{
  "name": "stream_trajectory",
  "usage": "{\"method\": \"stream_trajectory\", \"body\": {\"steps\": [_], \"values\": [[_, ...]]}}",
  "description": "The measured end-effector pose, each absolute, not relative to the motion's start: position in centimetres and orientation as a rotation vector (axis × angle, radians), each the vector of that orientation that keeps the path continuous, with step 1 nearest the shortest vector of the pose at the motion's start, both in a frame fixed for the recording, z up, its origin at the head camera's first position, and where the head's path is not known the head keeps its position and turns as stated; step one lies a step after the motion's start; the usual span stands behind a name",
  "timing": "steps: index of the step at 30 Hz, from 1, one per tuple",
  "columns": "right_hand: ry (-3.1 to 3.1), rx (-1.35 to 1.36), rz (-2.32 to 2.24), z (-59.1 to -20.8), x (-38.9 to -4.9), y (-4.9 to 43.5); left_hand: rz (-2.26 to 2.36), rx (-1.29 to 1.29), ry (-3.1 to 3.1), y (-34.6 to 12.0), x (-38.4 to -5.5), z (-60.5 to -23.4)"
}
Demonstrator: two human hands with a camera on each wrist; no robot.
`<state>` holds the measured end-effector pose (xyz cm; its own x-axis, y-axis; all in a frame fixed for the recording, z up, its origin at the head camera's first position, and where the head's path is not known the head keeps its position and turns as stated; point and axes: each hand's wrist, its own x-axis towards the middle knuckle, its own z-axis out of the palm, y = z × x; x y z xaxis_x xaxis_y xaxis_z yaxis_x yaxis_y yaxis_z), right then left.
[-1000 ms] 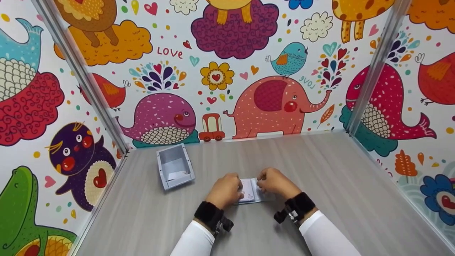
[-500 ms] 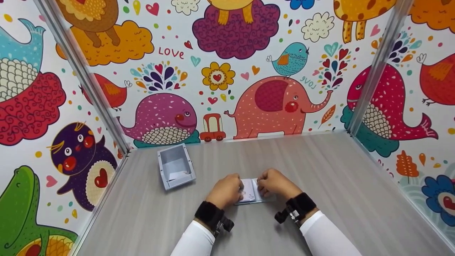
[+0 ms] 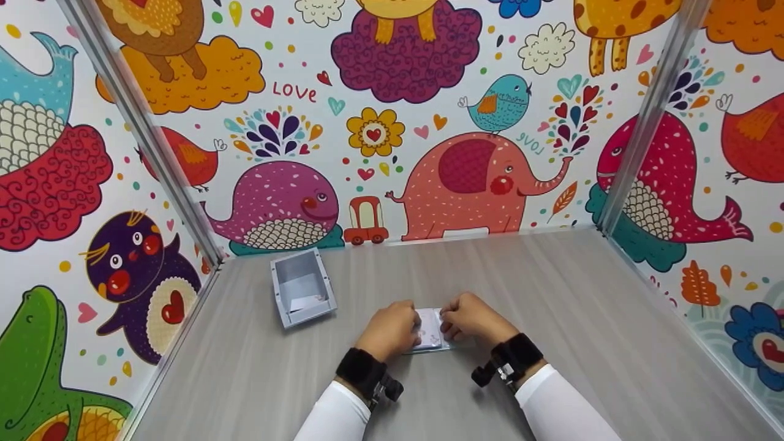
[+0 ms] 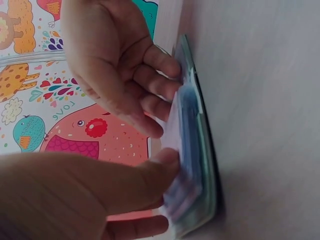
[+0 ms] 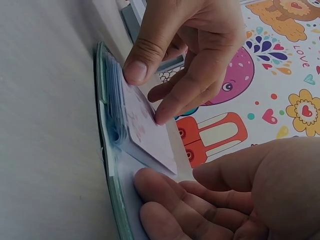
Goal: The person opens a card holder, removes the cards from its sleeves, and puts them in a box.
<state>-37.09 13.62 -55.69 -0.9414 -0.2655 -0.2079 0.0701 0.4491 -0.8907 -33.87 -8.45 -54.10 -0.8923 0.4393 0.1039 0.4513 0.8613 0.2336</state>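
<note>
Between left hand (image 3: 388, 331) and right hand (image 3: 474, 318), booklet (image 3: 430, 329); wall (image 3: 367, 79) reads "LOVE".

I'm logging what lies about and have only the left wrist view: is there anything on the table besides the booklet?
Observer: Yes, the head view shows a grey box on the table, off to the person's left.
Operator: Is it empty?
Observer: No, a flat white piece lies in it.
Operator: I get the booklet nearly edge-on; is its top page plain?
Observer: No, the right wrist view shows pinkish marks on it, too blurred to make out.
</note>
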Motion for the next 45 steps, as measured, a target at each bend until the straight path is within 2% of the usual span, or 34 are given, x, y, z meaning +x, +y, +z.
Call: {"method": "stream_trajectory", "body": {"steps": [23,36,45], "values": [[2.413,-0.272,-1.561,-56.6,-37.36,13.53,-0.36,-0.727,-2.905,-7.94,-33.8,-54.63],[2.43,-0.27,-1.518,-55.85,-37.66,13.93,-0.386,-0.707,-2.951,-8.05,-34.04,-54.54],[2.368,-0.174,-1.579,-55.88,-37.7,14.33,-0.351,-0.722,-2.929,-7.87,-34.06,-54.79]]}}
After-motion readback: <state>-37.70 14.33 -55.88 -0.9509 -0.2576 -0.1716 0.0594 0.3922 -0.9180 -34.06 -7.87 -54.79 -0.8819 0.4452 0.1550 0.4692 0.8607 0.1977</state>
